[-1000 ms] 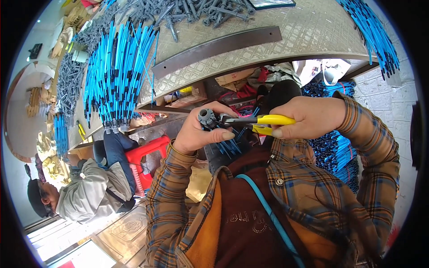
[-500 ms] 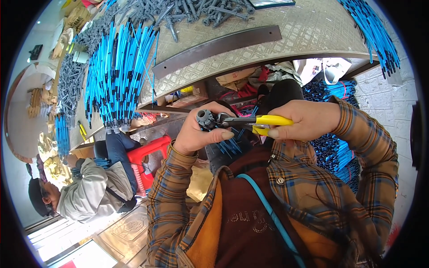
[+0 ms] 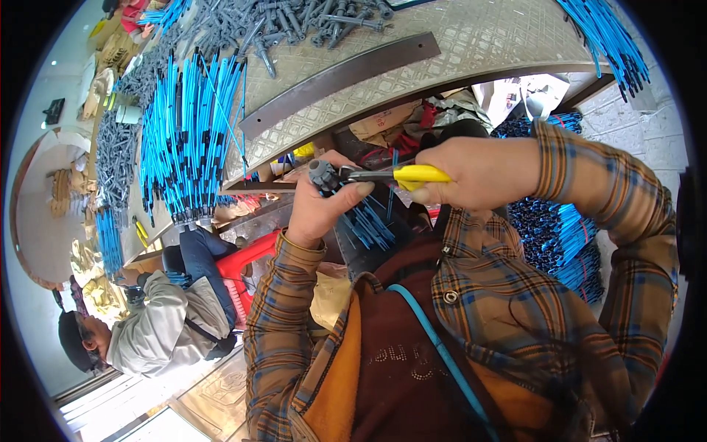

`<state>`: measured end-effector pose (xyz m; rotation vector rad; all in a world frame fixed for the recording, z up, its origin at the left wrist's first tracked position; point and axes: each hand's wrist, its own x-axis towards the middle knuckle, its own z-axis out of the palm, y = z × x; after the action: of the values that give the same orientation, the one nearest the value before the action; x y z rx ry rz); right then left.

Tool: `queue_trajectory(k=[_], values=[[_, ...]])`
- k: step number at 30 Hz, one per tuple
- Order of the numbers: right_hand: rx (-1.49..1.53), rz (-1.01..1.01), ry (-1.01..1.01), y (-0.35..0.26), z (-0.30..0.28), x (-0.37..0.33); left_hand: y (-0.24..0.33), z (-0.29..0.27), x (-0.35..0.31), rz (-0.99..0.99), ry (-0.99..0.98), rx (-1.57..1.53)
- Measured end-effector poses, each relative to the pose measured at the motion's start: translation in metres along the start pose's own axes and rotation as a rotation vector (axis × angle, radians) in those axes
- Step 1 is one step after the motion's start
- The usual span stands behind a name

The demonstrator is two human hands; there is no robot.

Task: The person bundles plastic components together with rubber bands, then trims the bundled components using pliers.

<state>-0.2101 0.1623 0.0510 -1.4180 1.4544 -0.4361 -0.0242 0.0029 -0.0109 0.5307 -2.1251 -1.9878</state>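
My left hand (image 3: pixel 315 214) is closed round a grey plastic fitting (image 3: pixel 322 174) with a ribbed round end, held above my lap. Its thumb presses along the near side. Yellow-handled pliers (image 3: pixel 421 174) are gripped in my right hand (image 3: pixel 475 175), their dark jaws pointing left and meeting the fitting at my left fingers. Whether the jaws bite on anything cannot be made out. Just below my left hand, thin blue rods (image 3: pixel 370 227) fan out over a dark surface; my fingers hide where their upper ends go.
On the patterned table (image 3: pixel 486 55) lie a dark metal strip (image 3: pixel 342 82), a heap of grey plastic fittings (image 3: pixel 294 22) and a bunch of blue rods (image 3: pixel 188 132). More rod bundles (image 3: pixel 574 236) are stacked at right. A person (image 3: pixel 166 320) sits at left near a red stool (image 3: pixel 247 269).
Both hands have moved slightly up and left in view, with the fitting and pliers. My right hand has turned, its back now facing up more. The table scene has shifted a little.
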Motion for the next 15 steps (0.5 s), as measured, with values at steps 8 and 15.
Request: queue_trajectory(k=[8, 15], values=[[-0.345, -0.036, 0.106, -0.006, 0.010, 0.008, -0.008, -0.013, -0.003, 0.096, -0.101, -0.390], [0.134, -0.071, 0.010, 0.015, 0.005, 0.017, -0.019, -0.023, 0.002, 0.112, -0.130, -0.439]])
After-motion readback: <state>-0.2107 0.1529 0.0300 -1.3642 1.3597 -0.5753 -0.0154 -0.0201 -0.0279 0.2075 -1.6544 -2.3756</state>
